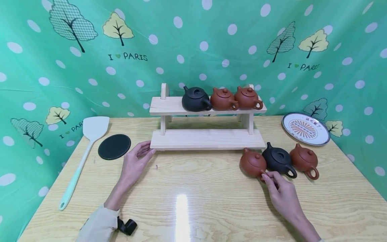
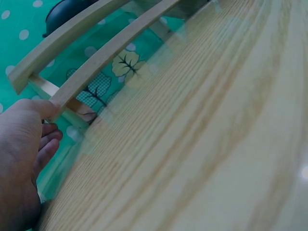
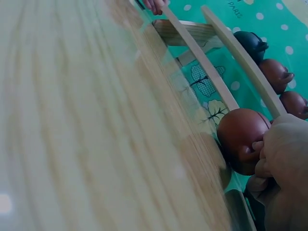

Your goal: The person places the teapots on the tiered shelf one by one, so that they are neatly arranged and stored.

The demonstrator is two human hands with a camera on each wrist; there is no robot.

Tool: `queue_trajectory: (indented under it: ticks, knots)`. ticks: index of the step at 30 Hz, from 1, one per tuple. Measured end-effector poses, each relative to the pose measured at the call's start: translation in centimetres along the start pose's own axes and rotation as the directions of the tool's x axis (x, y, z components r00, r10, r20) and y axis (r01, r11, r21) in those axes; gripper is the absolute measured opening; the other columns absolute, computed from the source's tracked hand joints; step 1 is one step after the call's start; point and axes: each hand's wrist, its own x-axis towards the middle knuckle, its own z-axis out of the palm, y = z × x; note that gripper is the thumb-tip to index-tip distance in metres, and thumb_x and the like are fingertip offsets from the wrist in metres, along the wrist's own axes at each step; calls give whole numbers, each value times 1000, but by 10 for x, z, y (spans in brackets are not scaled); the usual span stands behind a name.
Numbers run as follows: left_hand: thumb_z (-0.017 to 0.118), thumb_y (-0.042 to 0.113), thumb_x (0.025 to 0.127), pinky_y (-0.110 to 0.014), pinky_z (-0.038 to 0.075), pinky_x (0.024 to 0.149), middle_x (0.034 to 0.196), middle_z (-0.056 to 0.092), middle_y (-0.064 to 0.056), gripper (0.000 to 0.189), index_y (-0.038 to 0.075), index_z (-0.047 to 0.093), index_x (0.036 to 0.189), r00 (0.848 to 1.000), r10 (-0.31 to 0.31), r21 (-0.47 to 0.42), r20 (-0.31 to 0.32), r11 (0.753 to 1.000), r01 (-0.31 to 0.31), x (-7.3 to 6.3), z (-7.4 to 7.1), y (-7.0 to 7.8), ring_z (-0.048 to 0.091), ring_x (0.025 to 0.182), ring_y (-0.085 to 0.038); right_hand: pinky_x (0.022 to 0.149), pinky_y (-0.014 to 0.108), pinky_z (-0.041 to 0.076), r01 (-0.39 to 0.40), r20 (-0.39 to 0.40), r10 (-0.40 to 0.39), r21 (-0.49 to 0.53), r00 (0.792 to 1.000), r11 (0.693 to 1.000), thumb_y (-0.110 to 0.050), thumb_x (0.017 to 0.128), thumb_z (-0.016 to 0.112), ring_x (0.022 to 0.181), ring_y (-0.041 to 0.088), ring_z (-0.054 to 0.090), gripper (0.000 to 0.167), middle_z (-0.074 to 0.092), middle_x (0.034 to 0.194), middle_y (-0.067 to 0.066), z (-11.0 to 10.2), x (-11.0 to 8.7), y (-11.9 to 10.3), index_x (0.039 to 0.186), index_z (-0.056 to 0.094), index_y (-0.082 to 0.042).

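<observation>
In the head view my right hand (image 1: 282, 193) pinches the handle of a reddish-brown teapot (image 1: 252, 163), which is in front of the shelf's right end. Just right of it are a black teapot (image 1: 278, 159) and another reddish-brown teapot (image 1: 303, 158). My left hand (image 1: 136, 163) grips the left end of the lower board of a two-tier wooden shelf (image 1: 208, 139), thumb at the front corner. On the upper board sit a black teapot (image 1: 195, 101) and two brown teapots, one in the middle (image 1: 222, 101) and one at the right (image 1: 247, 99). The lower board is bare.
A white spatula with a mint handle (image 1: 83, 164) lies at the table's left, beside a black round mat (image 1: 114, 147). At the back right lies a patterned plate (image 1: 305, 129). A green dotted cloth (image 1: 205, 60) hangs behind the shelf.
</observation>
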Motion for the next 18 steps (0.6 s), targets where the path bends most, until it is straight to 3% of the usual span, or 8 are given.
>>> queue_trajectory:
  ticks: [9, 18]
  knots:
    - [72, 18, 100, -15, 53, 95, 125, 70, -21, 41, -4, 63, 133, 1000, -11, 24, 3, 1000, 11, -1, 0, 0, 69, 114, -33, 51, 12, 42, 76, -19, -75, 22, 997, 997, 20, 86, 70, 65, 3, 56, 23, 74, 80, 3, 3, 3, -7, 91, 70, -2]
    - [72, 18, 100, -12, 51, 95, 126, 69, -22, 41, -5, 62, 134, 1000, -8, 33, 2, 999, 8, -1, 0, 1, 68, 115, -34, 53, 11, 47, 166, -8, -166, 87, 986, 982, 24, 81, 70, 66, 5, 58, 31, 73, 80, 2, 11, 11, -18, 93, 71, -4]
